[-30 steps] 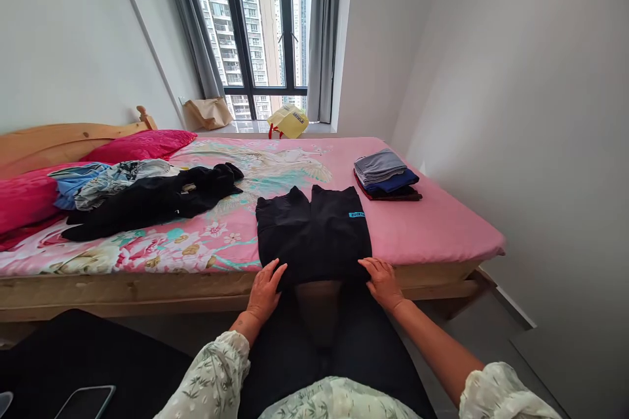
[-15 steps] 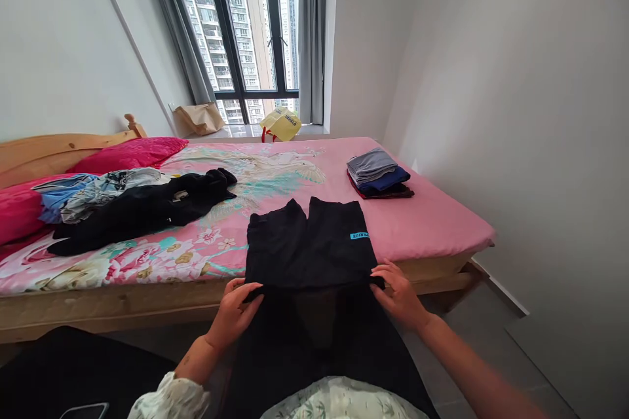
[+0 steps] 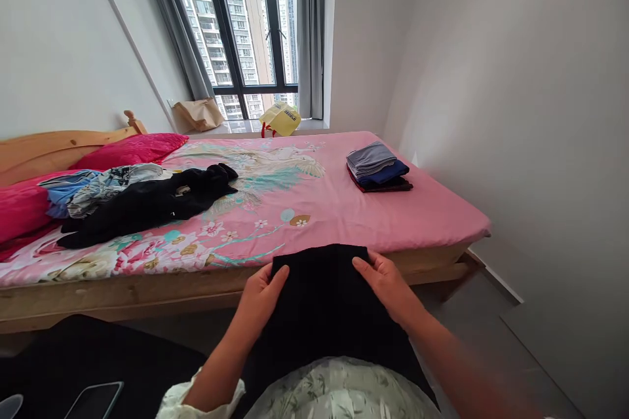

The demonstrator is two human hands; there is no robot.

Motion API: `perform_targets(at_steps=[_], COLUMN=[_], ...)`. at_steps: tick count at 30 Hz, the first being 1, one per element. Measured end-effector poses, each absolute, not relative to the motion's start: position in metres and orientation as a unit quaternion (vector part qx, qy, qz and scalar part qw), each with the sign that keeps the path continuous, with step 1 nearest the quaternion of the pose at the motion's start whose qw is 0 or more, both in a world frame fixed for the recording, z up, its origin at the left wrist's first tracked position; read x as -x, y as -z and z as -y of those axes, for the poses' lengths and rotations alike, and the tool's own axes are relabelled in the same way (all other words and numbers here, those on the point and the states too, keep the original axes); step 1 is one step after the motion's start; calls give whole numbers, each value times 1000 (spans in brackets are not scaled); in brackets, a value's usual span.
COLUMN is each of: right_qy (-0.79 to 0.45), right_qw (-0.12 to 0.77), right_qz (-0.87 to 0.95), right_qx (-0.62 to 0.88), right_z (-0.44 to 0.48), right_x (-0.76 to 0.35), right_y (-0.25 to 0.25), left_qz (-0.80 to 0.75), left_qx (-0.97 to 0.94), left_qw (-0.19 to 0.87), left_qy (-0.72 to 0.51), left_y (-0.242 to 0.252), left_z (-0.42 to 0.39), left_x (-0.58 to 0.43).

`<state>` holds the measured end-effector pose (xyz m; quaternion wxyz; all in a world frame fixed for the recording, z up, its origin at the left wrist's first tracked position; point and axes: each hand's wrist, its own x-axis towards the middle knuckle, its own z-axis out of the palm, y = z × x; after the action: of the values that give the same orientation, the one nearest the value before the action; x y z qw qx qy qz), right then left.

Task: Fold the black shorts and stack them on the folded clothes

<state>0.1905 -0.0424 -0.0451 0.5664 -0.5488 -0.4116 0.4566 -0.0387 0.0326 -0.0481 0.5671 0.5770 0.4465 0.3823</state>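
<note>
A pair of black shorts (image 3: 322, 275) hangs between my hands just in front of the bed's near edge. Its upper edge is stretched fairly straight, and its lower part blends into the dark clothing over my legs. My left hand (image 3: 263, 294) pinches the left upper corner, thumb on the near side. At the right upper corner, my right hand (image 3: 386, 281) grips the cloth the same way. The blue print on the shorts is out of sight.
A folded clothes stack (image 3: 377, 169) lies on the right of the pink bed (image 3: 432, 213). Loose garments, including a black one (image 3: 157, 206), lie at left near red pillows (image 3: 140, 149). A yellow bag (image 3: 281, 119) and brown paper bag (image 3: 199, 114) rest by the window. A phone (image 3: 95, 400) lies lower left.
The black shorts, spread flat on the bed before, have come off it toward me. Both hands have moved closer together and slightly up, still holding the cloth.
</note>
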Motion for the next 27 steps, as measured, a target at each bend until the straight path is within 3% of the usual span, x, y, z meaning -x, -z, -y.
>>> perform_targets(at_steps=[4,16,21,27], right_qy=[-331,-318,-334,-420], right_qw=[530,526,531,551], right_qz=[520,542,537,487], right_qx=[583,573,564,533], right_z=[55,73,74,80], right_x=[-137,-119,-116,-115], right_y=[64,82,80,72], left_qz=[-445,-469,-471,-468], left_qx=[-713,-777,-777,-762], left_qw=[403,270,249,303], left_qy=[-362,-323,-335,-328], left_y=[57,81,80,67], left_z=[4,21,25,27], left_x=[14,12,12,10])
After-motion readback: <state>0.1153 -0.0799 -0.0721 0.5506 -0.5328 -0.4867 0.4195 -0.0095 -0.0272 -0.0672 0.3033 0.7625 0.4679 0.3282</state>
